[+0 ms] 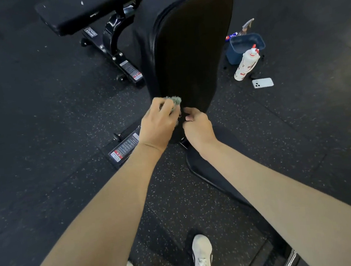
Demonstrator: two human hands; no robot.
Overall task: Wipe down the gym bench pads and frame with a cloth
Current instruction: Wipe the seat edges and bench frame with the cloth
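Observation:
A black back pad [192,45] of the gym bench stands raised and tilted in front of me, narrowing toward its lower end. My left hand [158,123] grips a grey-green cloth [174,101] against the pad's lower left edge. My right hand [197,126] is beside it with curled fingers at the pad's bottom end; what it holds is hidden. The black seat pad [214,172] lies below my right forearm. Part of the frame's foot bar with a warning label [124,147] shows on the floor to the left.
A second black bench [85,10] with a black frame [118,59] stands at the back left. On the floor to the right are a blue bucket [245,46], a white spray bottle [246,63] and a white phone [262,82]. My white shoes [201,257] stand on speckled rubber flooring.

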